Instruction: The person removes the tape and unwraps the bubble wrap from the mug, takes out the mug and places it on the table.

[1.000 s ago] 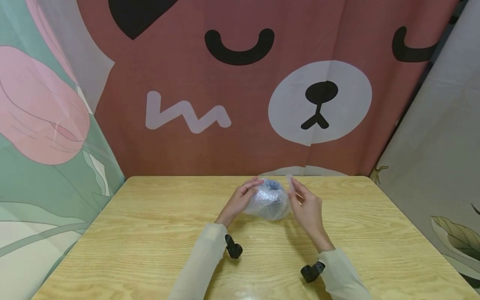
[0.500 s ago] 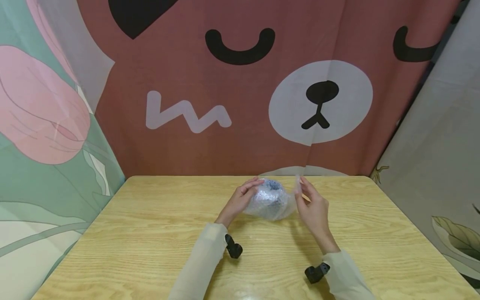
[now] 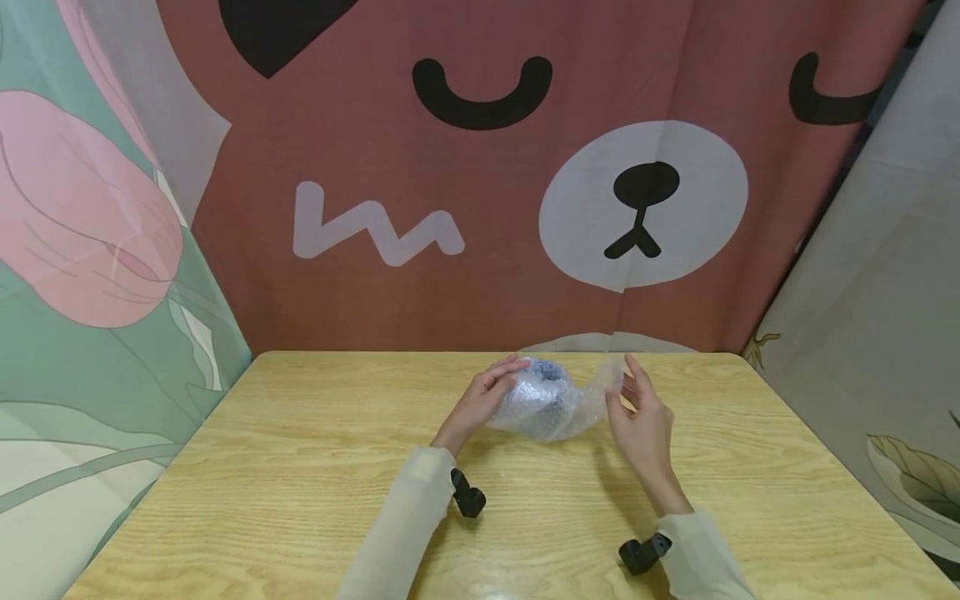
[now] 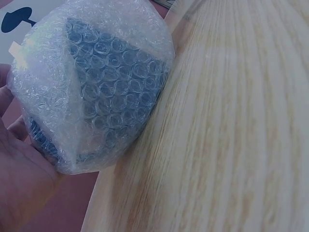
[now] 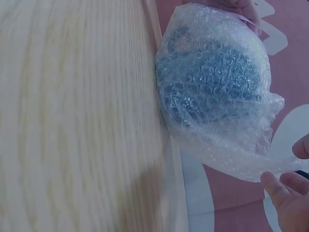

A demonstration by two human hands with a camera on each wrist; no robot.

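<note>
A rounded bundle of clear bubble wrap [image 3: 538, 412] sits on the table near its far edge. Something dark blue shows through the bubbles in both wrist views, its kind hidden by the wrapping. My left hand [image 3: 480, 402] holds the bundle at its left side, fingers over the top. To the right, my right hand [image 3: 645, 427] pinches the loose end of the wrap [image 3: 600, 390] between thumb and fingers. That strip stretches out from the bundle, and in the right wrist view the flap [image 5: 231, 162] runs from its lower side to the fingertips.
The wooden table [image 3: 300, 500] ends just behind the bundle. Beyond it hangs a reddish-brown curtain [image 3: 495, 300] with a bear print. Patterned cloths hang at the left [image 3: 90, 217] and right [image 3: 877, 275]. A small black camera sits on each wrist.
My right hand has moved to the right, drawing the loose end of the bubble wrap away from the bundle into a longer strip. The left hand and the bundle have stayed in place.
</note>
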